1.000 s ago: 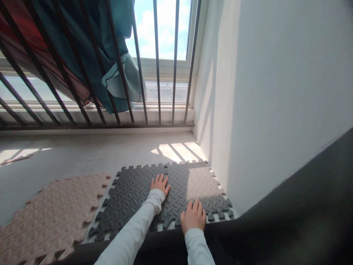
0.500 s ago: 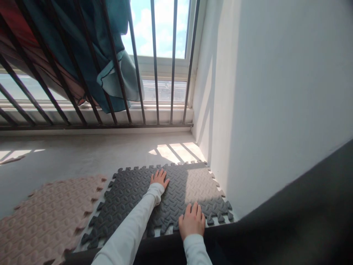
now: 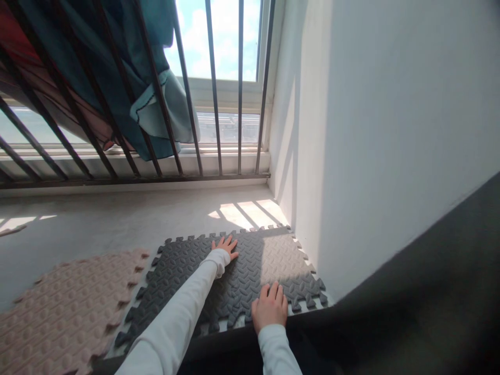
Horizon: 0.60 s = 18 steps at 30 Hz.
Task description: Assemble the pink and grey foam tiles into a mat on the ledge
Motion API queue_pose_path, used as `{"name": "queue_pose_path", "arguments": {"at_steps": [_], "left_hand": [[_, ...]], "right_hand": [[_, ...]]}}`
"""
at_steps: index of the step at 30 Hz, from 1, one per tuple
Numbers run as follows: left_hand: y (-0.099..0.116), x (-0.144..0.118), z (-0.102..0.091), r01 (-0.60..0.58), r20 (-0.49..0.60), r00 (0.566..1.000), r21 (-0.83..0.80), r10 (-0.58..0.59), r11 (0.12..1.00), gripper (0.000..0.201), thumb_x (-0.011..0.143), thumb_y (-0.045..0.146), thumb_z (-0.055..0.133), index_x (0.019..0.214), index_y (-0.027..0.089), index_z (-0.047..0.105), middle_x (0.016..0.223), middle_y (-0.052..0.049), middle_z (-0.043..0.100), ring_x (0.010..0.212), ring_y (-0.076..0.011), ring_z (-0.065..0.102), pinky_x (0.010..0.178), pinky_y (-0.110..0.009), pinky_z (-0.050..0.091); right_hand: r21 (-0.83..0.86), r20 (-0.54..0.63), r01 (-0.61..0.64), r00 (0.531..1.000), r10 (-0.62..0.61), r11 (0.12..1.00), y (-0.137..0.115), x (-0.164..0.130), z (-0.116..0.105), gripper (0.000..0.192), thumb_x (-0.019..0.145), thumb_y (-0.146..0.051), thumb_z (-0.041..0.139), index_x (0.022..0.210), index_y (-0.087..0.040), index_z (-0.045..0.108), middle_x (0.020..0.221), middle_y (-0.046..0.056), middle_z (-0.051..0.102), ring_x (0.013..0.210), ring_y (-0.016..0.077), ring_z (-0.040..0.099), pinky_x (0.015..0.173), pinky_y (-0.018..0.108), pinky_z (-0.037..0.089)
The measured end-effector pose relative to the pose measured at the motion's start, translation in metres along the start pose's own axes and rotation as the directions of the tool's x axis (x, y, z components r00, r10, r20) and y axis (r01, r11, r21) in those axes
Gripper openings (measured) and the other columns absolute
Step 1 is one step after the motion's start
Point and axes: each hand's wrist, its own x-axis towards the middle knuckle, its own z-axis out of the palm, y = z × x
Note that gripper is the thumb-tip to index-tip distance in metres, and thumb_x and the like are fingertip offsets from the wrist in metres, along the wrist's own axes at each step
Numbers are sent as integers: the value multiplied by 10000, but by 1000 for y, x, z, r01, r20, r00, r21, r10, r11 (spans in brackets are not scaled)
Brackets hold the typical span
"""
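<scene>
Both hands, left hand (image 3: 224, 246) and right hand (image 3: 269, 308), lie flat, fingers spread, holding nothing, on grey foam mat (image 3: 187, 273) beneath them

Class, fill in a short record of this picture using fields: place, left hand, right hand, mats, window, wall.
place: bare floor in a corner below a barred window
left hand: left hand flat, fingers spread, near the far edge of the dark grey mat
right hand: right hand flat at the same mat's near edge
mats: pink mat lies left of the grey one; whether they touch is unclear
window: bars, teal cloth hanging behind them
wall: white wall on the right, partly sunlit
</scene>
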Motion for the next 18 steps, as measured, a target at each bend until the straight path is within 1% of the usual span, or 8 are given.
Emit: {"name": "queue_pose_path", "arguments": {"at_steps": [2, 4, 7, 10, 12, 14, 16, 18], "left_hand": [[-4, -18, -1, 19, 36, 999, -9, -19, 1000, 663, 729, 505, 404, 1333, 343, 184, 1444, 22, 121, 1306, -273, 107, 994, -587, 135], [-9, -46, 6, 78, 35, 996, -23, -77, 997, 724, 704, 499, 444, 1342, 330, 147, 1446, -7, 105, 1303, -292, 113, 979, -603, 145], [-15, -97, 29, 140, 0, 990, -9, -140, 990, 695, 714, 486, 426, 1337, 342, 155, 1447, -6, 81, 1303, -302, 101, 974, -614, 124], [-13, -138, 54, 170, -63, 984, 6, -169, 985, 627, 740, 446, 393, 1328, 343, 201, 1441, 2, 123, 1303, -291, 110, 986, -595, 118], [-8, -153, 66, 188, -97, 978, -4, -187, 982, 598, 745, 429, 391, 1318, 337, 244, 1435, -3, 162, 1301, -291, 125, 992, -573, 140], [-2, -159, 73, 200, -135, 970, -16, -200, 980, 571, 752, 424, 388, 1306, 341, 277, 1431, -2, 178, 1300, -290, 128, 997, -553, 159], [1, -160, 73, 200, -160, 966, -25, -201, 980, 553, 761, 432, 380, 1300, 348, 291, 1431, 3, 178, 1301, -285, 128, 1004, -536, 166], [2, -160, 71, 199, -148, 968, -31, -202, 979, 552, 762, 439, 379, 1299, 349, 292, 1431, 4, 181, 1301, -281, 131, 1006, -529, 173]], "right_hand": [[-4, -6, 4, 1000, -4, 1000, 0, 0, -2, 470, 716, -265, 417, 1122, -65, 542, 1244, 220, 444, 1149, 338, 380, 914, 432, 282], [1, -6, 13, 1000, -13, 1000, 1, -1, -4, 468, 720, -267, 417, 1129, -75, 538, 1248, 215, 441, 1151, 333, 380, 910, 428, 286], [14, 16, 20, 1000, -21, 1000, 4, 0, -7, 468, 731, -272, 422, 1146, -81, 526, 1264, 212, 425, 1162, 321, 372, 917, 417, 284], [36, 54, 16, 998, -18, 999, 8, 0, -8, 467, 746, -273, 422, 1166, -89, 511, 1282, 197, 410, 1185, 302, 351, 936, 403, 274], [58, 67, 7, 998, -11, 998, 10, -2, -8, 469, 758, -277, 416, 1190, -111, 490, 1298, 170, 400, 1208, 281, 327, 958, 394, 257], [83, 65, 12, 998, -18, 996, 11, -6, -8, 476, 767, -290, 413, 1224, -165, 457, 1322, 129, 382, 1228, 256, 301, 976, 394, 236], [104, 61, 69, 995, -75, 992, 8, -13, -9, 484, 764, -315, 435, 1245, -262, 423, 1354, 78, 344, 1247, 233, 271, 992, 415, 204], [128, 72, 168, 981, -178, 978, 3, -20, -11, 485, 750, -339, 475, 1230, -358, 411, 1382, 39, 297, 1261, 209, 242, 1004, 435, 164]]}}
